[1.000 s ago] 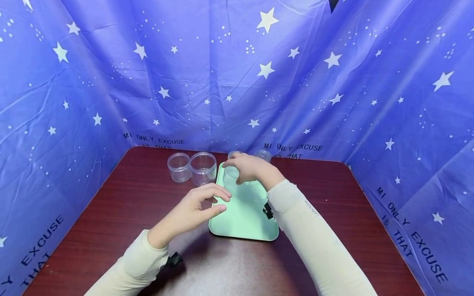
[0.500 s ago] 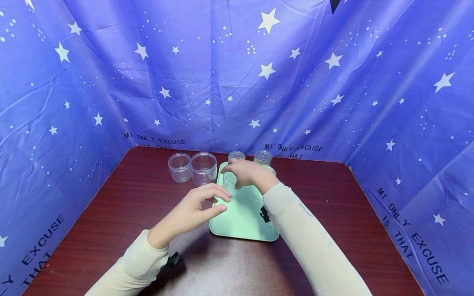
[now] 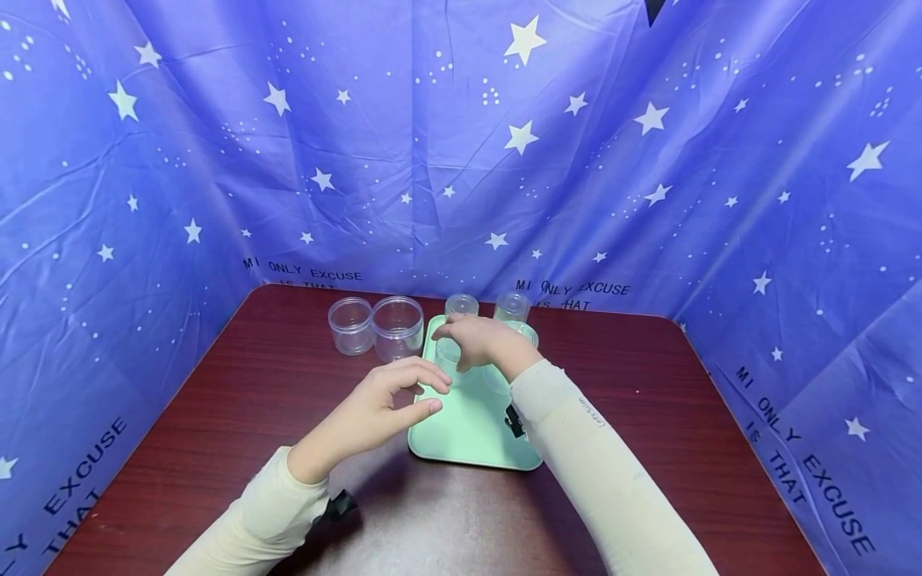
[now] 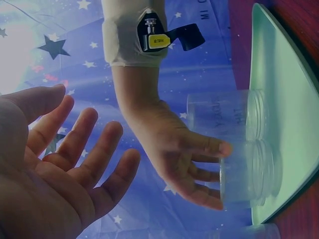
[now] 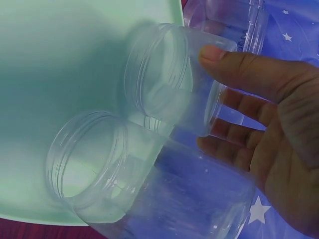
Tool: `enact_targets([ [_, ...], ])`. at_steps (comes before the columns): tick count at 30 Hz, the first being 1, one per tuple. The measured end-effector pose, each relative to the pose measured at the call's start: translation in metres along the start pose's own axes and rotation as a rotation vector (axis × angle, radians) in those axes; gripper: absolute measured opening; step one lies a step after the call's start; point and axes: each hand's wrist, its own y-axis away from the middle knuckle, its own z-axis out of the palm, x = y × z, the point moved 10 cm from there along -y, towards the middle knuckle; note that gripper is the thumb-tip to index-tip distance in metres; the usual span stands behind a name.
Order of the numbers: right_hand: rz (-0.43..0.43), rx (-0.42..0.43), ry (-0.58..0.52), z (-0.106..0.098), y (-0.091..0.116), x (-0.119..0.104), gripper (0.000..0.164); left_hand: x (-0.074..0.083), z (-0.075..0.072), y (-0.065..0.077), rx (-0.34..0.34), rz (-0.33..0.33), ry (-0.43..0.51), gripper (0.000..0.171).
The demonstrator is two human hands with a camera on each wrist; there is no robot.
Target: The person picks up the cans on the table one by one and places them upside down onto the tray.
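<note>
My right hand point(image 3: 481, 340) holds a clear plastic jar point(image 5: 199, 94) by its base end, thumb on one side and fingertips on the other. This jar is upside down, threaded rim toward the pale green tray point(image 3: 475, 436); whether it touches the tray I cannot tell. Beside it on the tray is a larger clear jar point(image 5: 169, 194), also rim down, partly hidden by my right hand in the head view. My left hand point(image 3: 374, 400) hovers over the tray's left edge, fingers loosely bent, holding nothing.
Left of the tray, two clear jars point(image 3: 350, 328) stand mouth up, side by side. Behind it are two more clear containers point(image 3: 461, 306). All rest on a dark red wooden table point(image 3: 252, 400), with a blue star-patterned curtain point(image 3: 461, 160) around it.
My right hand has shifted slightly down and left over the tray, uncovering the container behind it, then stayed nearly still. My left hand has not visibly moved.
</note>
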Motion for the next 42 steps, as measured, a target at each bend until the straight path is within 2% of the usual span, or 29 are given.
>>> enact_targets([
  [12, 0.012, -0.016, -0.012, 0.0034, 0.0002, 0.0013, 0.076, 0.0017, 0.0001, 0.0001, -0.002, 0.006, -0.008, 0.017],
  [42, 0.017, -0.031, 0.063, 0.0080, -0.0022, -0.0028, 0.077, 0.0028, -0.0031, -0.0003, -0.001, -0.003, -0.016, 0.017],
])
